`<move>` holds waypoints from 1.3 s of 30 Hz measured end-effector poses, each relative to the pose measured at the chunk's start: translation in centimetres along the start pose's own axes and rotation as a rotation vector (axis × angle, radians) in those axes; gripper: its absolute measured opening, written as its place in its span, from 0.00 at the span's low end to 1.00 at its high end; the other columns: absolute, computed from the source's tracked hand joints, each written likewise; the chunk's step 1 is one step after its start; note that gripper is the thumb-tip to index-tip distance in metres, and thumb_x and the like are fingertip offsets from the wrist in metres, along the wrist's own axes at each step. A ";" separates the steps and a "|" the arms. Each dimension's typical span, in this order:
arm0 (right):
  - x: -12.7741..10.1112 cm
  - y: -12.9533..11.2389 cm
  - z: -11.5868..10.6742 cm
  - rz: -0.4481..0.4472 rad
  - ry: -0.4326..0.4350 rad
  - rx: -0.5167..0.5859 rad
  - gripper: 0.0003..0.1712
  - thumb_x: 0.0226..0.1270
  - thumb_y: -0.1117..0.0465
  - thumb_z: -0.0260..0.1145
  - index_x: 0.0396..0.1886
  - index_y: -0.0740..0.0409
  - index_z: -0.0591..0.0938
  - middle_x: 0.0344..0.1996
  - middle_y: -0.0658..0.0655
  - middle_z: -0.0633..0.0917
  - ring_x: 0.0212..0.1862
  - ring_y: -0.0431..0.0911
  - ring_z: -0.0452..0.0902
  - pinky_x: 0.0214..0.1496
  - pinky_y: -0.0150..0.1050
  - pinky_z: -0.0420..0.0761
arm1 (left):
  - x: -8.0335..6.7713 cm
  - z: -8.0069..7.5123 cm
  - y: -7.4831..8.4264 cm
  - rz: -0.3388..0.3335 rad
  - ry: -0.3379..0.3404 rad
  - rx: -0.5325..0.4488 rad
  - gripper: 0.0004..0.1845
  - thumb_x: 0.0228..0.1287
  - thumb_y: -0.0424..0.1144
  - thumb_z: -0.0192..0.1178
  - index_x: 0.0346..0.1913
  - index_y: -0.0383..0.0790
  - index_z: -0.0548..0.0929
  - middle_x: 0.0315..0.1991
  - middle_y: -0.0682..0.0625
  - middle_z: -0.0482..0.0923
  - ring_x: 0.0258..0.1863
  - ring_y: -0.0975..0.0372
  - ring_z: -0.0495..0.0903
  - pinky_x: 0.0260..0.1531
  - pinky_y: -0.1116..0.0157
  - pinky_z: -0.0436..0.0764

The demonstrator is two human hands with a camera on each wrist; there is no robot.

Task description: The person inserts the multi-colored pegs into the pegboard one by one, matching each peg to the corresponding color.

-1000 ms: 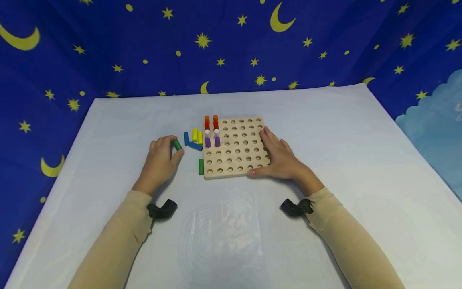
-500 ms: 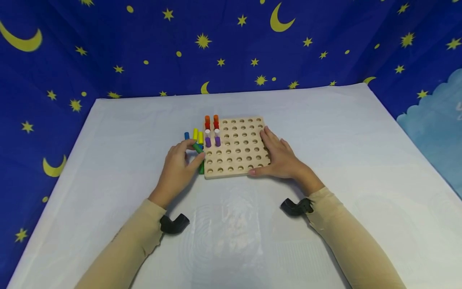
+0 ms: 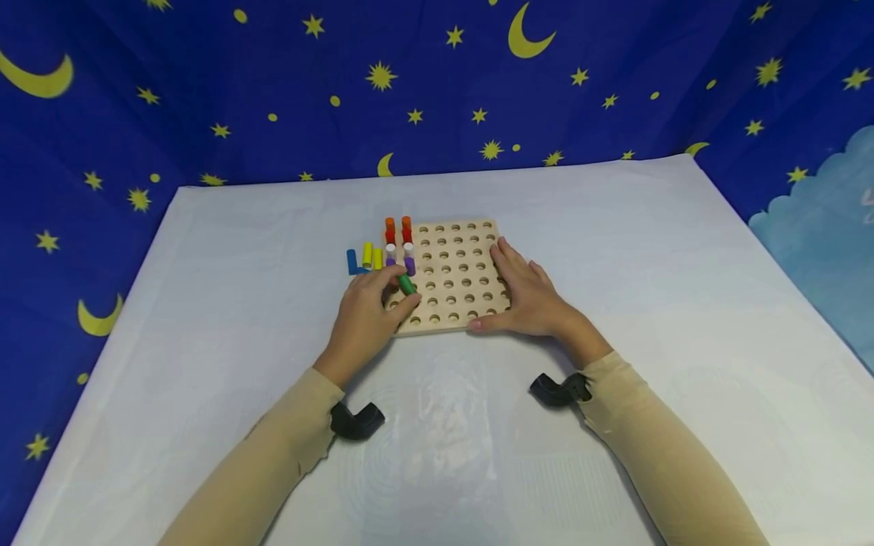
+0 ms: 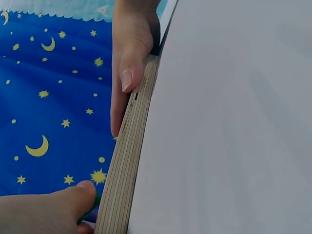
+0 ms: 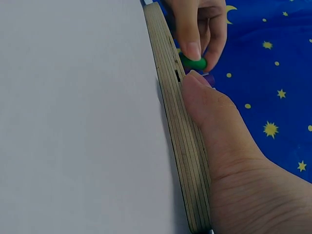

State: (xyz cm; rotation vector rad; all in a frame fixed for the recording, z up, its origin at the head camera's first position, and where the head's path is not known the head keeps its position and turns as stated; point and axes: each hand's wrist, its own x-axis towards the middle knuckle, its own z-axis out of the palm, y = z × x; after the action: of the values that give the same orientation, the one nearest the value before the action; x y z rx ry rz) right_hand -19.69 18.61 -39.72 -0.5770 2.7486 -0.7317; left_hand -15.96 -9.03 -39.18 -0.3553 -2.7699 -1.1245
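Note:
My left hand (image 3: 362, 322) pinches a green peg (image 3: 407, 284) between thumb and fingers, tilted, over the left part of the wooden pegboard (image 3: 440, 292). In the right wrist view the green peg (image 5: 195, 62) shows between the left thumb and a finger. My right hand (image 3: 529, 299) rests on the board's right side, fingers along the right edge and thumb at the front edge. Paired pegs stand in the board's two left columns: orange (image 3: 406, 222), red (image 3: 407, 236), white (image 3: 408, 249) and purple (image 3: 410, 267). The left hand partly covers the purple pair.
Left of the board lie two yellow pegs (image 3: 368, 255) and a blue peg (image 3: 351, 262); another blue one is mostly hidden behind the left hand. A white cloth (image 3: 437, 455) covers the table. A blue star-patterned curtain (image 3: 437, 91) hangs behind.
My left hand has moved right with the green peg, from beside the loose pegs to over the board. It now hides the other green peg. The right hand and board have stayed put.

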 end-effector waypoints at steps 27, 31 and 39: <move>0.0 -0.1 -0.1 0.007 -0.004 -0.010 0.79 0.44 0.26 0.73 0.80 0.48 0.34 0.80 0.49 0.31 0.82 0.50 0.30 0.79 0.57 0.33 | 0.6 1.5 0.2 0.108 0.174 -0.155 0.10 0.65 0.30 0.64 0.49 0.34 0.85 0.49 0.42 0.74 0.41 0.54 0.79 0.39 0.61 0.81; 0.0 -0.2 0.0 0.005 -0.005 -0.007 0.79 0.44 0.26 0.74 0.80 0.49 0.34 0.80 0.49 0.31 0.82 0.50 0.30 0.79 0.57 0.32 | 0.3 1.4 0.2 0.115 0.149 -0.147 0.11 0.65 0.29 0.64 0.49 0.35 0.85 0.49 0.42 0.74 0.41 0.55 0.80 0.40 0.61 0.82; -0.1 -0.3 -0.1 0.001 -0.004 0.001 0.78 0.44 0.27 0.74 0.80 0.49 0.34 0.80 0.50 0.32 0.82 0.51 0.30 0.79 0.57 0.32 | -0.2 -0.3 -0.9 0.052 0.134 -0.234 0.28 0.63 0.25 0.59 0.67 0.37 0.69 0.41 0.42 0.70 0.31 0.58 0.66 0.34 0.63 0.67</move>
State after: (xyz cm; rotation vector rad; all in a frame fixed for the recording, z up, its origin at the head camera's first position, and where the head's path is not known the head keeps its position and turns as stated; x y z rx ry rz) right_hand -19.59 18.45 -39.46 -0.5766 2.7441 -0.7312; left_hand -16.02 -9.86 -39.63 -0.3592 -2.5066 -1.4077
